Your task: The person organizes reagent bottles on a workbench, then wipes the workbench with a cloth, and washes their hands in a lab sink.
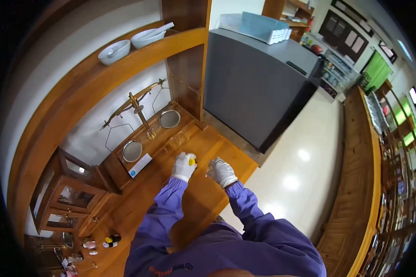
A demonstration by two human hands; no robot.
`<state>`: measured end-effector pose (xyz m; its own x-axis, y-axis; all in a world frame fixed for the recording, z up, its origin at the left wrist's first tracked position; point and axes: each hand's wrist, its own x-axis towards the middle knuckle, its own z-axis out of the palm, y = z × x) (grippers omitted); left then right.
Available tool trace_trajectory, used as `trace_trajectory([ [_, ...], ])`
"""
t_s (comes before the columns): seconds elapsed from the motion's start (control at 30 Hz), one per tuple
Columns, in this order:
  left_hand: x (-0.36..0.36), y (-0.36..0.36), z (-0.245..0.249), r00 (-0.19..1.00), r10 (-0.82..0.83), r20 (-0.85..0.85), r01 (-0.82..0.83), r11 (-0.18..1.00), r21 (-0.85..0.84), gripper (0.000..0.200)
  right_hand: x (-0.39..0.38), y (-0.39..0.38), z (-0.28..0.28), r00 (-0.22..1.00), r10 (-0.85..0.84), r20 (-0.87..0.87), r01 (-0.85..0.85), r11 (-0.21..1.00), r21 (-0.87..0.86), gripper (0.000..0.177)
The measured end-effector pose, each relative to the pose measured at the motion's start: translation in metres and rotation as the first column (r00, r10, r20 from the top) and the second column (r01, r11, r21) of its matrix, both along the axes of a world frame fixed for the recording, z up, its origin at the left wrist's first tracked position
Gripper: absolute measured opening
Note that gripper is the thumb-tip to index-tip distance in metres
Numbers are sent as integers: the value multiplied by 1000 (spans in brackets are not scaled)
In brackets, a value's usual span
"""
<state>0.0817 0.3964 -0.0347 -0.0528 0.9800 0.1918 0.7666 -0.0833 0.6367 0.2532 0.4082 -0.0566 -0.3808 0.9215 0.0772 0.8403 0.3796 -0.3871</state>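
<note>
My left hand (183, 167), in a white glove, is closed above the wooden table (208, 198). A small round yellow piece (192, 162), like a bottle cap, shows at its fingers. My right hand (222, 172), gloved too, is just to the right with its fingers curled. Something clear may be at its fingertips, but I cannot make it out. A gap separates the two hands. Clear glassware (176, 140) stands on the table beyond my left hand. Behind it is a brass balance (138, 111) with two round pans (169, 119).
A white and blue box (140, 165) lies by the balance's near pan. Small bottles (111, 240) stand at the lower left, near a wooden glass-fronted case (74, 196). Mortars (114, 52) sit on the shelf above. A grey cabinet (254, 83) stands past the table's far edge.
</note>
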Motion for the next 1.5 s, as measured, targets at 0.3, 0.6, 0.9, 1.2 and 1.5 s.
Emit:
trace_trajectory([
  [0.3,7,180,-52,988,25,-150,-38,996,-87,30,-18,148,-41,986,-52,-161,38,995,-89,18],
  [0.6,-8,233,-108,959,31,-283,-61,993,-100,36,-45,209,-60,995,71,-65,-77,992,-98,17],
  [0.9,-4,228,-132,981,153,-117,-158,987,-32,19,-50,208,-51,990,132,54,-123,983,-134,14],
  [1.2,5,223,-129,967,254,-6,-254,962,-97,32,-56,201,-39,991,103,80,-89,982,-167,29],
  [1.5,13,108,-26,989,82,-124,-34,937,348,38,-55,175,5,997,19,70,-16,999,-40,25],
])
